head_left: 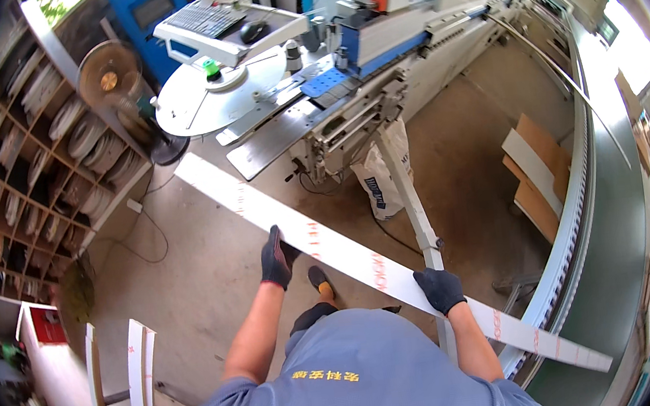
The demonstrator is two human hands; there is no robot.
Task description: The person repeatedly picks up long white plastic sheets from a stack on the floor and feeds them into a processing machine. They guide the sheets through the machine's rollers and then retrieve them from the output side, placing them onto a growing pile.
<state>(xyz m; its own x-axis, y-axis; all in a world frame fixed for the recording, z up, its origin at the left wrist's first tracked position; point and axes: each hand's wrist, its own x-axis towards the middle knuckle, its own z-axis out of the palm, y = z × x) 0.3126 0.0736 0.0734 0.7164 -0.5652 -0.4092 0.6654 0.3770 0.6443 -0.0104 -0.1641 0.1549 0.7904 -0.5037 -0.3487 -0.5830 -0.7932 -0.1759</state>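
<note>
A long white board strip [347, 258] with red markings lies slantwise across the view, from the upper left to the lower right. My left hand [277, 260], in a dark glove, is closed on its near edge, left of the middle. Further right, my right hand [441, 291], gloved too, wraps over the strip with its fingers closed. The strip's left end is near a machine's metal bed [273, 138]. Its right end reaches over the green conveyor belt [601, 376].
A long edge-banding machine [371, 45] stands ahead, with a round white table [206, 108] and a fan [109, 71] to its left. A metal support arm [411, 201] and a white sack [377, 181] are below. Shelves [24, 165] and upright white strips [142, 368] stand left.
</note>
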